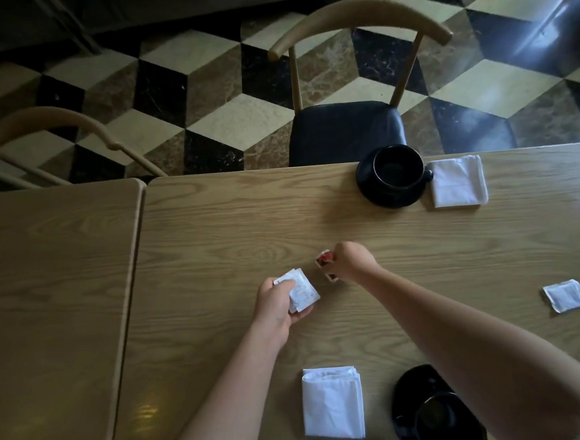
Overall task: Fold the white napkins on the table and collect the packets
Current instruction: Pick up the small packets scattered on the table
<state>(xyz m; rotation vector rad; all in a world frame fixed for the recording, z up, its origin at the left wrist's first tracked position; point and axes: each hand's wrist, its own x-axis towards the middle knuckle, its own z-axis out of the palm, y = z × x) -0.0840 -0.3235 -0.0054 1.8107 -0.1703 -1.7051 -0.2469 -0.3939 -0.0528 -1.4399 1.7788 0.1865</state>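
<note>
A long table is filling the lower frame, a second table butting against it at left, two chairs waiting beyond. Folded napkins are lying at bottom centre and upper right, each beside a black cup. The left hand is gripping a stack of white packets mid-frame. The right hand is pinching red packets just above the table. One white packet is lying at right.
</note>
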